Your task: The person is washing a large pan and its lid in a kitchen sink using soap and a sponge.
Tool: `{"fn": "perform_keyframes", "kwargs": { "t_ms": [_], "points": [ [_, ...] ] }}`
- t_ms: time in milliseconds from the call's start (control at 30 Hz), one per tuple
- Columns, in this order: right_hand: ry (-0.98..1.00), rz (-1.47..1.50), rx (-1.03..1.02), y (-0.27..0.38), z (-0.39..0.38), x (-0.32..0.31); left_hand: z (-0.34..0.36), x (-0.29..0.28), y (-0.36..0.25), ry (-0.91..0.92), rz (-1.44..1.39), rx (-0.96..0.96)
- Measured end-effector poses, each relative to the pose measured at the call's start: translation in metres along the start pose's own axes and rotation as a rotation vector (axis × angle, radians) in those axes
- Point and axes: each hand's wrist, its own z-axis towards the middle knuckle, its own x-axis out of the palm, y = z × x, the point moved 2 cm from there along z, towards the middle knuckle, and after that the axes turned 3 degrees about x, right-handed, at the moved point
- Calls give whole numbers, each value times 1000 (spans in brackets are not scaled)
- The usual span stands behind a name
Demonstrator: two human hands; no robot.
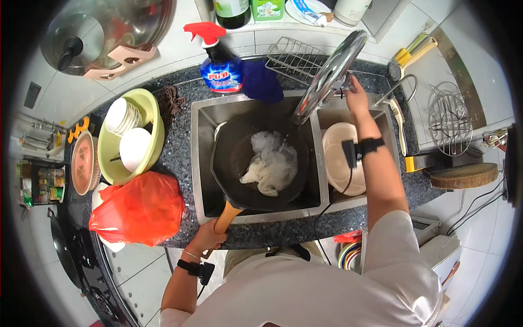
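My left hand (210, 238) grips the wooden handle (229, 216) of a dark wok (229, 158), which sits in the left basin of the steel sink (200, 193). A wet white cloth (266, 169) lies in the wok among suds. My right hand (355, 98) holds a shiny metal lid (326, 73) by the fitting on its underside, tilted on edge above the sink divider, near the wok's rim. In the right basin sits a beige plastic basin or colander (340, 152), partly under my right forearm.
Left counter: yellow-green tub (155, 139) with white bowls, pink basket (84, 163), red plastic bag (136, 207). Behind: spray bottle (220, 73), blue cloth (261, 82), wire rack (294, 60). Right: faucet (406, 79), brush (399, 125), wooden board (464, 175). Cords hang from my wrist straps.
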Motion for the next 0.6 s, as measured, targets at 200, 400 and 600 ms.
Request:
{"fn": "perform_keyframes", "kwargs": {
  "t_ms": [200, 400, 600],
  "points": [
    [969, -130, 158, 57, -181, 81, -2, -1, 3, -12, -34, 23],
    [1562, -448, -381, 99, -266, 136, 0, -2, 3, 4, -48, 25],
    [1326, -236, -554, 133, -287, 183, -1, -3, 8, 37, -90, 52]
  ]
}}
